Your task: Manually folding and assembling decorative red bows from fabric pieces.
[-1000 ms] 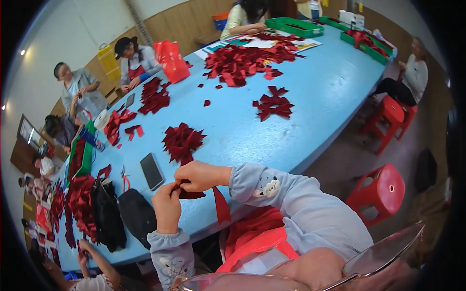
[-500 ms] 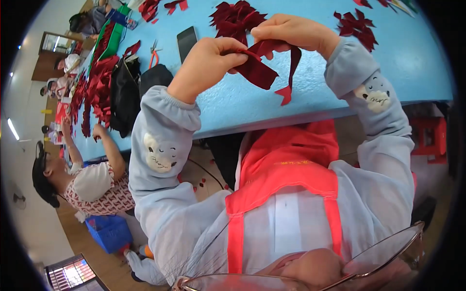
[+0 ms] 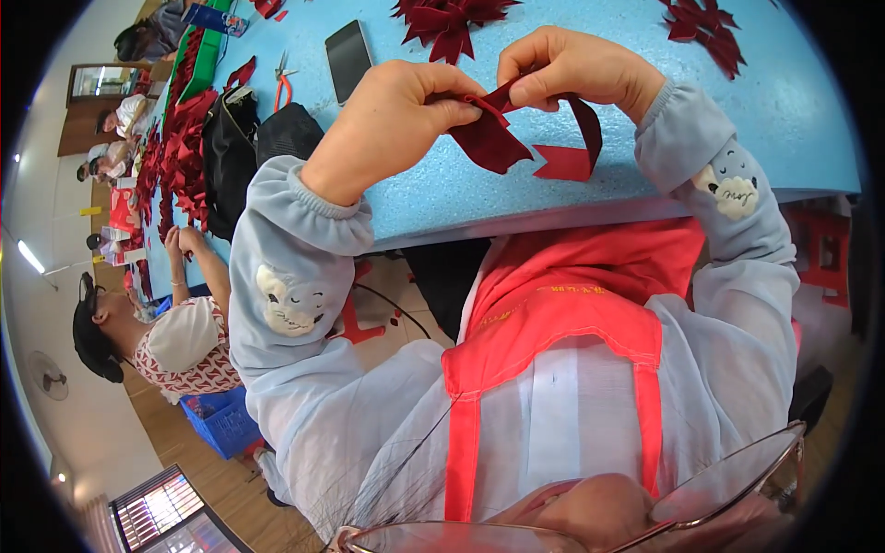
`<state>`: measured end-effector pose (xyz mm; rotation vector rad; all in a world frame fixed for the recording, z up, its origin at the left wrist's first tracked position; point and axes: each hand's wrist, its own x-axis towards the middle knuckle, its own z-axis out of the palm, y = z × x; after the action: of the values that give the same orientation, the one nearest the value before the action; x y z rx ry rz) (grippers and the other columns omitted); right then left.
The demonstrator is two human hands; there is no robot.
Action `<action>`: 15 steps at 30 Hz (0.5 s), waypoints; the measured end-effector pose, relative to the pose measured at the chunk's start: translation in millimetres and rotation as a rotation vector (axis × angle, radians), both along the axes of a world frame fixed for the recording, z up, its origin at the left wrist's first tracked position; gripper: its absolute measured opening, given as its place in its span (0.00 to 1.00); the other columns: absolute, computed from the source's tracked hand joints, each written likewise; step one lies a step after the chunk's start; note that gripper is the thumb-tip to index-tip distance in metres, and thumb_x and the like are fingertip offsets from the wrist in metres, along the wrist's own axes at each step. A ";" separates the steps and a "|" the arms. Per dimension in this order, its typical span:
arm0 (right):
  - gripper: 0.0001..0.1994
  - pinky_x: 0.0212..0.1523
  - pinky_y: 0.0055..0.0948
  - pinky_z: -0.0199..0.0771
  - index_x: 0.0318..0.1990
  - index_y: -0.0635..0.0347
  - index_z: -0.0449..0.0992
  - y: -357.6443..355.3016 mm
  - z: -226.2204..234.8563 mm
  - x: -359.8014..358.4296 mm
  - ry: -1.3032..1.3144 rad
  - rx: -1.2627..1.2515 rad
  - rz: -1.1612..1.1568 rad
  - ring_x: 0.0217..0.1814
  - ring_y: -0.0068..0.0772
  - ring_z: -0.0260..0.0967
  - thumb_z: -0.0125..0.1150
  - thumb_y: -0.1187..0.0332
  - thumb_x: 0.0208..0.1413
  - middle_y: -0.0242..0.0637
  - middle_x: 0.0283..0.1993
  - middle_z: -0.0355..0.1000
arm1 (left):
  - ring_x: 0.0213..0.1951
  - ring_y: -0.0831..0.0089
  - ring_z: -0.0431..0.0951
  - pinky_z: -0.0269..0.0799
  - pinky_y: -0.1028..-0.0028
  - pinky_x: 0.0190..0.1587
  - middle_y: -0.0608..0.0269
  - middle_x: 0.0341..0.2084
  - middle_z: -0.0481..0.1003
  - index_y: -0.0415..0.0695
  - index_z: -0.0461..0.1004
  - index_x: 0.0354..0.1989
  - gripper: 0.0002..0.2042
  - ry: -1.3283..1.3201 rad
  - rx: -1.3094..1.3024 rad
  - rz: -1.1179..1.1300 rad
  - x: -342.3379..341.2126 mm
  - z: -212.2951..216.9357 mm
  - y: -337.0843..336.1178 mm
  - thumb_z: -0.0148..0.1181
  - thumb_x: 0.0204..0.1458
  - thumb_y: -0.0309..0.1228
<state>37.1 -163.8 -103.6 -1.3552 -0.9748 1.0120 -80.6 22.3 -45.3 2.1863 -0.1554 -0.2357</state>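
Observation:
A dark red velvet ribbon (image 3: 495, 146) is stretched between my two hands above the near edge of the blue table (image 3: 415, 198). My left hand (image 3: 392, 115) pinches a folded part of it between thumb and fingers. Close beside it, my right hand (image 3: 576, 72) grips the ribbon's other part with thumb and bent fingers. One broad end hangs below my left fingers. The other end curls down under my right hand, showing a brighter red underside and a notched tip. The folds between the fingertips are partly hidden.
Dark red ribbon bows (image 3: 452, 23) lie beyond my hands, and more bows (image 3: 705, 32) at the far right. Left are a phone (image 3: 348, 61), orange-handled pliers (image 3: 284, 83), a black bag (image 3: 230, 161) and a green tray (image 3: 201, 69). A co-worker in a black cap (image 3: 95, 327) sits at the left.
The right-hand ribbon end has swung from hanging straight to curling leftward, its brighter underside now showing. Both hands still pinch the ribbon. The view has shifted slightly; the co-worker's hands have come together.

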 end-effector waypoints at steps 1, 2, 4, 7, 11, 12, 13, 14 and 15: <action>0.07 0.21 0.15 0.54 0.29 0.62 0.74 -1.6 0.9 -0.2 -0.039 -0.038 -0.022 0.19 0.12 0.54 0.59 0.67 0.48 0.27 0.20 0.65 | 0.28 0.77 0.75 0.70 0.79 0.33 0.60 0.24 0.76 0.35 0.75 0.37 0.09 0.000 0.032 -0.001 0.5 -2.2 0.4 0.56 0.48 0.24; 0.07 0.22 0.15 0.56 0.29 0.63 0.74 -2.8 3.0 -1.3 -0.079 -0.078 -0.044 0.20 0.13 0.56 0.59 0.68 0.48 0.27 0.21 0.66 | 0.28 0.79 0.74 0.70 0.80 0.33 0.62 0.24 0.76 0.35 0.75 0.38 0.09 -0.001 0.064 -0.002 0.8 -5.0 1.0 0.56 0.49 0.24; 0.06 0.23 0.15 0.58 0.30 0.63 0.73 -5.0 3.9 -1.9 -0.125 -0.117 -0.061 0.21 0.13 0.57 0.60 0.69 0.48 0.27 0.22 0.66 | 0.28 0.80 0.73 0.69 0.81 0.33 0.65 0.24 0.75 0.34 0.75 0.38 0.09 -0.006 0.095 0.002 2.4 -10.5 -0.7 0.56 0.49 0.24; 0.06 0.27 0.16 0.63 0.31 0.64 0.73 -5.9 -1.9 -1.9 -0.459 0.038 -0.148 0.26 0.15 0.62 0.59 0.70 0.49 0.26 0.25 0.67 | 0.26 0.70 0.75 0.70 0.75 0.32 0.55 0.23 0.76 0.37 0.76 0.35 0.09 -0.088 0.177 0.063 9.4 -22.3 -4.7 0.57 0.46 0.28; 0.07 0.30 0.17 0.65 0.32 0.65 0.72 -5.5 -9.7 -0.2 -0.425 -0.007 -0.247 0.28 0.18 0.64 0.59 0.71 0.49 0.27 0.27 0.69 | 0.25 0.69 0.75 0.70 0.74 0.30 0.55 0.23 0.76 0.37 0.76 0.35 0.10 0.041 0.132 0.191 17.1 -30.0 -8.6 0.56 0.46 0.29; 0.07 0.30 0.17 0.65 0.32 0.65 0.72 -5.9 -9.1 -2.2 -0.422 -0.011 -0.243 0.28 0.18 0.64 0.59 0.71 0.49 0.27 0.27 0.69 | 0.25 0.69 0.75 0.70 0.74 0.30 0.55 0.23 0.76 0.37 0.76 0.35 0.10 0.045 0.128 0.194 16.9 -30.7 -10.0 0.56 0.46 0.29; 0.06 0.30 0.18 0.65 0.32 0.65 0.72 -5.2 -7.5 -5.3 -0.464 -0.005 -0.302 0.28 0.18 0.64 0.58 0.72 0.49 0.27 0.26 0.69 | 0.25 0.69 0.75 0.70 0.74 0.30 0.55 0.22 0.76 0.37 0.76 0.35 0.10 0.027 0.136 0.192 17.3 -32.1 -10.2 0.56 0.46 0.29; 0.05 0.29 0.18 0.65 0.32 0.65 0.72 -4.7 -5.2 -9.5 -0.507 0.001 -0.361 0.28 0.18 0.64 0.58 0.73 0.49 0.28 0.26 0.69 | 0.25 0.69 0.76 0.70 0.74 0.30 0.55 0.22 0.76 0.37 0.76 0.35 0.11 0.008 0.144 0.192 17.4 -33.0 -10.4 0.57 0.46 0.30; 0.05 0.29 0.18 0.65 0.32 0.65 0.72 -5.5 -2.7 -13.3 -0.553 0.005 -0.423 0.28 0.18 0.64 0.58 0.73 0.49 0.28 0.26 0.69 | 0.24 0.69 0.76 0.70 0.74 0.29 0.55 0.22 0.76 0.36 0.76 0.35 0.11 -0.012 0.150 0.188 18.1 -33.9 -11.8 0.57 0.46 0.30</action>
<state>23.8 -169.3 -106.3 -1.7886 -1.0195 0.3158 -62.5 10.4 -79.2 2.3341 0.0629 -0.1315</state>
